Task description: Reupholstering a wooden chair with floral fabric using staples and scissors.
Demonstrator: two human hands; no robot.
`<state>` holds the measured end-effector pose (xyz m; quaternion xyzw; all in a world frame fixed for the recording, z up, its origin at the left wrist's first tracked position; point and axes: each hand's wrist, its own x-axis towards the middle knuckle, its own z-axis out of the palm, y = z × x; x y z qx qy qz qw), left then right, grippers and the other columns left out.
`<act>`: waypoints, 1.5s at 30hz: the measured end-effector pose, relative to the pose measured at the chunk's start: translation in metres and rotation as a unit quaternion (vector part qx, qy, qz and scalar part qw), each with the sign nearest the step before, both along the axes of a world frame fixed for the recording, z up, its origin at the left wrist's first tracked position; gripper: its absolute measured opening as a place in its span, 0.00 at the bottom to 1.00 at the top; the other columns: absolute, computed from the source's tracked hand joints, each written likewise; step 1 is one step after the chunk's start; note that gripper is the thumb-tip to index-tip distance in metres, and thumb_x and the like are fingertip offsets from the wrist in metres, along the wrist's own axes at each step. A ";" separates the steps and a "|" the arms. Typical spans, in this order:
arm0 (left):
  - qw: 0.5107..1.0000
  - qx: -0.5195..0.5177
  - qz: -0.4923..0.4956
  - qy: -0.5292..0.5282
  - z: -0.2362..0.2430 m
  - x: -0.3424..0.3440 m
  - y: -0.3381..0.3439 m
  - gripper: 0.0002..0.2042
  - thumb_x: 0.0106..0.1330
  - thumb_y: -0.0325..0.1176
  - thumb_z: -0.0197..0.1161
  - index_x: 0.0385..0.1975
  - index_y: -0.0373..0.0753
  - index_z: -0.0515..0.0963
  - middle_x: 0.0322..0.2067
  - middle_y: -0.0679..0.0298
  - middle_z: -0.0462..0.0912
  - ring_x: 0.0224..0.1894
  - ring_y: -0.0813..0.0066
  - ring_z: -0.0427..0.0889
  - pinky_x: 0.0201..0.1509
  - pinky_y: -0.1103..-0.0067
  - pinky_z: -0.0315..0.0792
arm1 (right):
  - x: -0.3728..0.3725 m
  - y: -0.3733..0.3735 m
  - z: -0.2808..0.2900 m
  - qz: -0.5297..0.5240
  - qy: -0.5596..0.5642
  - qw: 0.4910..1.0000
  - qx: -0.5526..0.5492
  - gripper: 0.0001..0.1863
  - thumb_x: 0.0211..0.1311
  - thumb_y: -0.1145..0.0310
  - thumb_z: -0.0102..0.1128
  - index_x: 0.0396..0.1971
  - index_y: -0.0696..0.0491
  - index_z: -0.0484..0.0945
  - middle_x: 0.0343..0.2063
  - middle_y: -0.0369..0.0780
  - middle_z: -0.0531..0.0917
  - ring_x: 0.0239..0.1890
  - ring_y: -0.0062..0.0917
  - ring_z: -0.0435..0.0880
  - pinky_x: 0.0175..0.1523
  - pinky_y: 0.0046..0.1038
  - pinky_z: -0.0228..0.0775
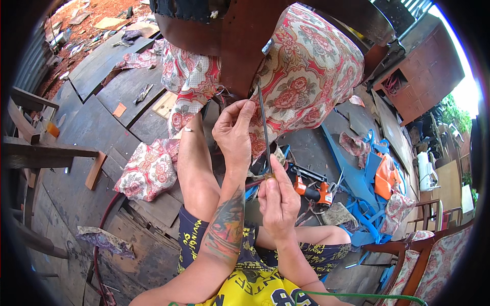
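Note:
A brown wooden furniture piece [240, 46] stands before me, with red-and-cream floral fabric [314, 66] hanging along its right edge. In my right hand [279, 204] is a screwdriver [264, 125] with a long dark shaft, its handle mostly hidden by my fingers. Its tip reaches up to the line where fabric and wood meet. My left hand [236, 127] is closed in a pinch just under the wood's lower edge, beside the shaft; what it pinches is too hidden to name. More floral fabric [191, 76] hangs left of the wood.
An orange-and-black staple gun [312, 189] lies right of my right hand. Blue strips [365, 204] and an orange bag [389, 176] are further right. A floral fabric bundle [148, 171] lies by my left leg. Wooden chair parts [46, 153] stand left; a red hose [97, 250] crosses the boards.

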<state>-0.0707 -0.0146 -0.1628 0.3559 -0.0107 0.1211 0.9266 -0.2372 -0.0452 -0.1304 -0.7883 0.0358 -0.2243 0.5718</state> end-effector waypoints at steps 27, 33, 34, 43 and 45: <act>1.000 -0.010 -0.026 0.006 0.001 -0.002 0.003 0.07 0.70 0.26 0.70 0.44 0.30 0.85 0.37 0.64 0.88 0.37 0.83 0.84 0.45 0.84 0.79 | 0.033 0.015 -0.003 -0.049 -0.013 0.999 -0.006 0.23 0.81 0.75 0.45 0.72 0.57 0.68 0.25 0.29 0.72 0.23 0.08 0.64 0.28 0.13 0.57; 0.999 -0.016 -0.029 -0.003 0.003 -0.001 0.001 0.07 0.70 0.26 0.70 0.43 0.30 0.85 0.37 0.64 0.88 0.38 0.83 0.84 0.44 0.84 0.79 | 0.041 0.016 0.005 -0.099 0.009 0.994 -0.049 0.23 0.78 0.75 0.49 0.69 0.61 0.71 0.22 0.41 0.79 0.22 0.19 0.75 0.31 0.26 0.71; 1.000 -0.014 -0.028 -0.002 0.003 -0.002 0.002 0.07 0.70 0.26 0.70 0.43 0.30 0.85 0.37 0.64 0.89 0.38 0.83 0.85 0.44 0.84 0.79 | 0.042 0.017 0.005 -0.101 0.012 0.993 -0.053 0.23 0.78 0.75 0.49 0.69 0.61 0.71 0.22 0.41 0.79 0.22 0.20 0.75 0.31 0.27 0.71; 1.000 -0.004 -0.018 0.006 0.002 -0.002 0.004 0.08 0.69 0.26 0.71 0.44 0.31 0.85 0.36 0.65 0.89 0.37 0.84 0.84 0.44 0.85 0.78 | 0.023 0.021 -0.006 -0.058 -0.022 0.995 -0.077 0.25 0.80 0.73 0.46 0.74 0.56 0.66 0.26 0.31 0.76 0.23 0.09 0.66 0.28 0.16 0.61; 1.000 -0.010 -0.019 0.003 0.003 -0.001 0.001 0.08 0.69 0.26 0.71 0.44 0.31 0.85 0.36 0.65 0.89 0.37 0.84 0.84 0.44 0.86 0.78 | 0.018 0.019 -0.009 -0.070 -0.043 0.984 -0.158 0.25 0.80 0.74 0.46 0.74 0.56 0.66 0.25 0.31 0.76 0.22 0.10 0.67 0.28 0.16 0.62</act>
